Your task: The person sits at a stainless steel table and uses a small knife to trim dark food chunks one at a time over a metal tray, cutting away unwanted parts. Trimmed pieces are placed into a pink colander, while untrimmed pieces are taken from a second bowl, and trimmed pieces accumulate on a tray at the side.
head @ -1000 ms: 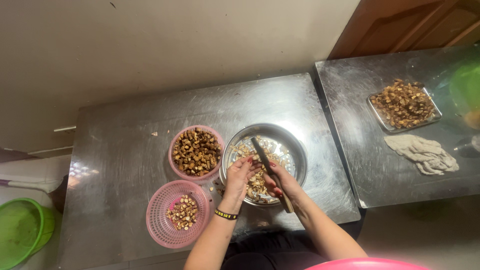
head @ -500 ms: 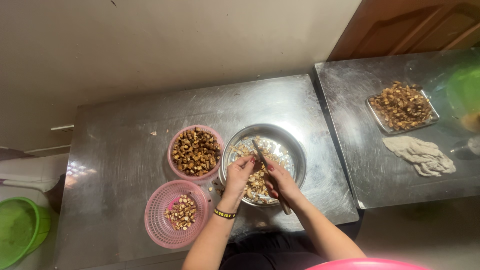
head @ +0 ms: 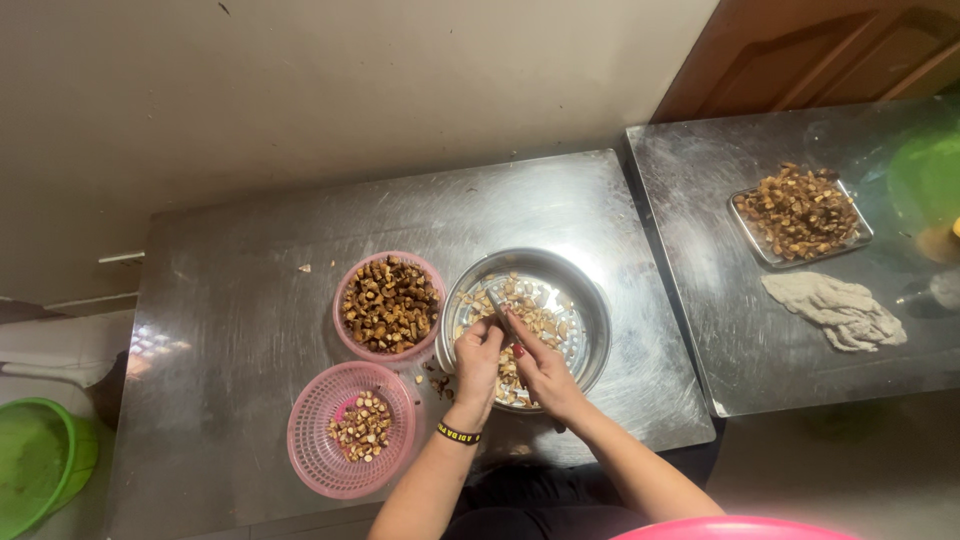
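From the head view I see my left hand (head: 478,352) pinching a small piece over the steel bowl (head: 590,300), fingers closed on it. My right hand (head: 543,368) is wrapped around a knife (head: 497,303), its blade at that piece. Left of the bowl sit two pink baskets (head: 345,300), one near, one far.

steel tables: 2, left table (head: 250,300), right table (head: 720,330)
pink baskets: 2, back basket (head: 345,335), front basket (head: 310,455)
steel bowl (head: 590,315): 1
steel tray (head: 760,245): 1
cloth (head: 835,310): 1
knife (head: 497,303): 1
green tub (head: 35,475): 1
hands: 2, left hand (head: 477,360), right hand (head: 545,370)
wristband (head: 457,433): 1
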